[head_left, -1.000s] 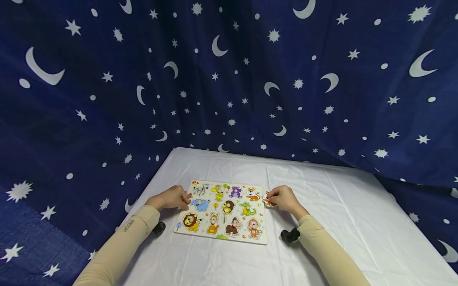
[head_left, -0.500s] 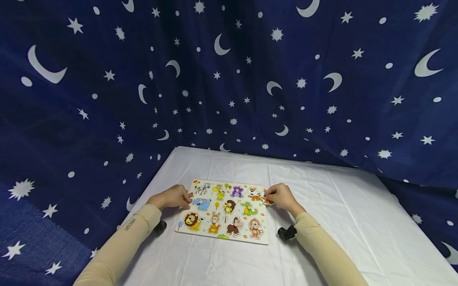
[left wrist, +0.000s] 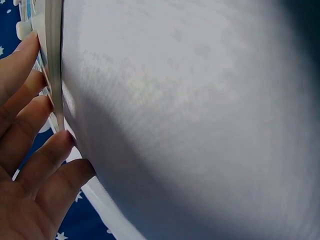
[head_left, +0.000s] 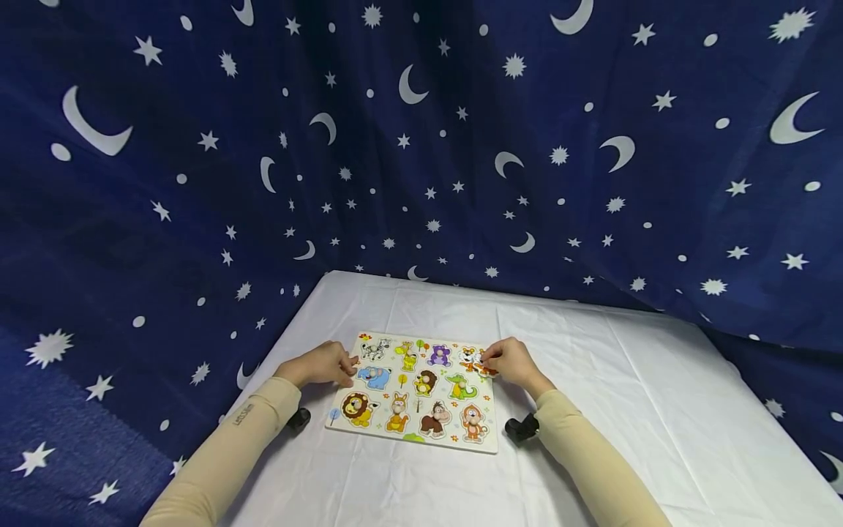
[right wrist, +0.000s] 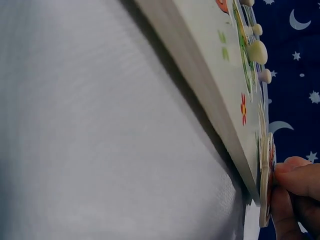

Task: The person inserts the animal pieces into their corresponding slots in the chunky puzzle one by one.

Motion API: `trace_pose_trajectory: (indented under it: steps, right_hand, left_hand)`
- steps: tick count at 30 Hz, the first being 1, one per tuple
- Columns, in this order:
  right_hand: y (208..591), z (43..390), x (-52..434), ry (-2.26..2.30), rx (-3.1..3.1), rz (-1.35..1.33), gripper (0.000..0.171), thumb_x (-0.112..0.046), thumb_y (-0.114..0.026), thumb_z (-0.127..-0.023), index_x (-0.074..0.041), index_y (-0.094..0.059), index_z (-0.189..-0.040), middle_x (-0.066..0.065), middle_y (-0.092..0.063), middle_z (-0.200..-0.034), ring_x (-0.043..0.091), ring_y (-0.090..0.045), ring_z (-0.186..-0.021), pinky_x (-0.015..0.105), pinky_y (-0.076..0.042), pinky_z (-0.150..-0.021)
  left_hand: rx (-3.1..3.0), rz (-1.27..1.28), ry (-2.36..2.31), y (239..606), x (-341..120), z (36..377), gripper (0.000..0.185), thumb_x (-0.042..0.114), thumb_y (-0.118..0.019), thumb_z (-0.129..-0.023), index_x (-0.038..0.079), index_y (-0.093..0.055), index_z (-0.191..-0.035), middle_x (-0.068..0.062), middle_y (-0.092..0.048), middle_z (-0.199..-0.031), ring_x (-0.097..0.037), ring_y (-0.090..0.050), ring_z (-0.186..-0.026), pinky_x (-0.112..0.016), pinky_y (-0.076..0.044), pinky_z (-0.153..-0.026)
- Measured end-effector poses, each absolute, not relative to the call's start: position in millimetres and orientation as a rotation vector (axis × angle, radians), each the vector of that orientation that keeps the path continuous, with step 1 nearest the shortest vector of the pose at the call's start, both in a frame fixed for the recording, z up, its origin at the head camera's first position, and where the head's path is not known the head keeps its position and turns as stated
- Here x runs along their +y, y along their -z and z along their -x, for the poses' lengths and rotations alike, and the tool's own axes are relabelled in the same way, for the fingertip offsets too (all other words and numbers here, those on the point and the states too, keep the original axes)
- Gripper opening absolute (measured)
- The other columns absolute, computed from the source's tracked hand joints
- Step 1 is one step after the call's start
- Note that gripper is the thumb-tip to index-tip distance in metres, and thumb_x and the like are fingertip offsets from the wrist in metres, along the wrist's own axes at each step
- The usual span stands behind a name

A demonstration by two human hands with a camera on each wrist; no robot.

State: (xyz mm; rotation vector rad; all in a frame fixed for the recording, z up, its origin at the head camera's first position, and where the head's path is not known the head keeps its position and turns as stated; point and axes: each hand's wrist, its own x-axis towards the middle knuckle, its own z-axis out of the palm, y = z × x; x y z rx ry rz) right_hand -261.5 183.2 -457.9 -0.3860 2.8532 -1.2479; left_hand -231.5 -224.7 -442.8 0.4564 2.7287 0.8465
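Observation:
A flat animal puzzle board (head_left: 416,438) lies on the white-covered table with several knobbed pieces set into it. My right hand (head_left: 512,364) pinches an orange-and-white tiger puzzle piece (head_left: 486,371) between thumb and fingers. The piece overlaps the right side of the printed tiger picture (head_left: 468,358) at the board's upper right. In the right wrist view, that piece (right wrist: 266,192) stands close over the board's surface, edge-on to the camera. My left hand (head_left: 325,364) rests at the board's left edge, and in the left wrist view its relaxed fingers (left wrist: 35,112) touch that edge.
White cloth (head_left: 593,380) covers the table and shows creases. A dark blue curtain (head_left: 421,146) with moons and stars hangs behind and at both sides. Black wrist devices sit below the left wrist (head_left: 299,419) and right wrist (head_left: 522,428).
My right hand has moved left with the tiger piece, from beside the board to over the printed tiger. The left hand stays at the board's left edge. The head view has shifted slightly.

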Motion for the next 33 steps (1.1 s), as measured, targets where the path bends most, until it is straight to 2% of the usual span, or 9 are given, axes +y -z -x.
trace_pose_trajectory:
  steps: [5,10,16,20,26,30,33]
  right_hand:
    - [458.4,263.8,179.5,1.248,2.866,0.383,0.005,0.003,-0.073,-0.081,0.000,-0.077,-0.083,0.009,-0.076,-0.078,0.005,-0.060,-0.062,0.022,-0.049,-0.056]
    - [458.3,265.6,175.6,1.239,2.874,0.413,0.006,0.005,-0.073,-0.081,0.000,-0.078,-0.083,0.010,-0.076,-0.079,0.006,-0.060,-0.065,0.023,-0.050,-0.060]
    - [456.4,267.5,170.8,1.240,2.874,0.432,0.005,0.005,-0.074,-0.081,0.002,-0.077,-0.084,0.010,-0.076,-0.080,0.007,-0.060,-0.066,0.024,-0.051,-0.062]
    - [457.7,269.4,168.3,1.236,2.870,0.446,0.005,0.004,-0.075,-0.080,0.001,-0.078,-0.082,0.010,-0.076,-0.078,0.007,-0.060,-0.066,0.024,-0.050,-0.061]
    - [459.8,271.4,164.9,1.222,2.870,0.438,0.006,0.004,-0.075,-0.079,-0.002,-0.078,-0.079,0.008,-0.076,-0.077,0.007,-0.059,-0.065,0.023,-0.048,-0.060]
    - [459.5,272.5,163.2,1.246,2.862,0.411,0.008,0.005,-0.074,-0.080,-0.002,-0.077,-0.078,0.009,-0.075,-0.077,0.008,-0.059,-0.064,0.024,-0.049,-0.059]
    - [460.1,273.0,161.8,1.245,2.858,0.424,0.009,0.007,-0.073,-0.080,-0.001,-0.077,-0.079,0.010,-0.075,-0.076,0.008,-0.059,-0.062,0.023,-0.049,-0.058]
  left_hand:
    - [2.738,-0.463,-0.835,441.6,-223.9,231.8,0.015,0.006,-0.087,-0.073,0.006,-0.080,-0.086,-0.013,-0.075,-0.106,-0.024,-0.067,-0.102,-0.040,-0.052,-0.095]
    - [2.739,-0.492,-0.833,442.4,-223.6,232.2,0.014,0.006,-0.087,-0.072,0.006,-0.080,-0.085,-0.009,-0.075,-0.099,-0.013,-0.064,-0.088,-0.031,-0.053,-0.084]
    - [2.734,-0.479,-0.827,440.7,-220.8,230.8,0.012,0.008,-0.087,-0.073,0.007,-0.080,-0.083,-0.008,-0.075,-0.100,-0.018,-0.064,-0.097,-0.035,-0.052,-0.091]
    - [2.739,-0.465,-0.810,441.2,-220.1,230.8,0.012,0.009,-0.087,-0.073,0.008,-0.080,-0.082,-0.005,-0.074,-0.096,-0.015,-0.061,-0.093,-0.035,-0.052,-0.090]
    - [2.751,-0.463,-0.816,440.0,-220.7,230.9,0.014,0.008,-0.087,-0.072,0.007,-0.081,-0.084,-0.011,-0.076,-0.106,-0.025,-0.066,-0.106,-0.042,-0.050,-0.100]
    - [2.743,-0.466,-0.833,439.1,-220.8,230.3,0.014,0.007,-0.087,-0.072,0.006,-0.080,-0.084,-0.013,-0.075,-0.108,-0.028,-0.066,-0.109,-0.043,-0.050,-0.101]
    - [2.747,-0.482,-0.830,439.4,-221.3,229.5,0.014,0.007,-0.087,-0.071,0.006,-0.080,-0.083,-0.012,-0.076,-0.105,-0.026,-0.067,-0.106,-0.042,-0.051,-0.098]
